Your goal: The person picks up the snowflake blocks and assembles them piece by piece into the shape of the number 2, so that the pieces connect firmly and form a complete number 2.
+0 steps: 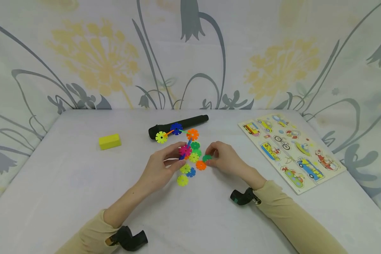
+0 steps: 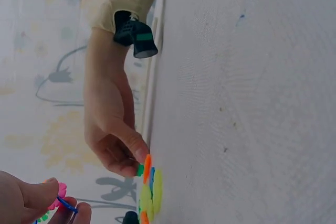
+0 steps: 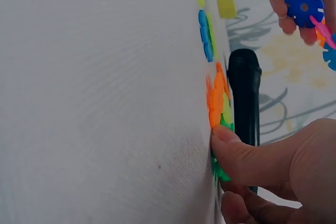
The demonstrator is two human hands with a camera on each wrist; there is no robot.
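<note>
My left hand [image 1: 160, 165] holds a chain of interlocking plastic snowflake discs, gripping it near a pink disc [image 1: 185, 150] and a dark blue disc [image 3: 304, 7]. From there the chain runs up and left through an orange disc [image 1: 192, 134] and a blue disc [image 1: 176, 128] to a yellow disc [image 1: 161, 137]. Loose discs lie on the table beneath it: yellow-green [image 1: 182, 180], blue [image 1: 191, 172], orange [image 1: 201, 165] and several green ones. At their right edge my right hand [image 1: 225, 158] pinches a green disc [image 1: 207, 158] between thumb and fingers.
Behind the discs lies a black microphone [image 1: 187, 124], partly overlapped by the chain in the head view. A yellow block [image 1: 110, 141] is on the left. On the right lies a picture puzzle board [image 1: 292, 151] with vehicles. Black wrist cameras [image 1: 242, 197] sit at both sleeves.
</note>
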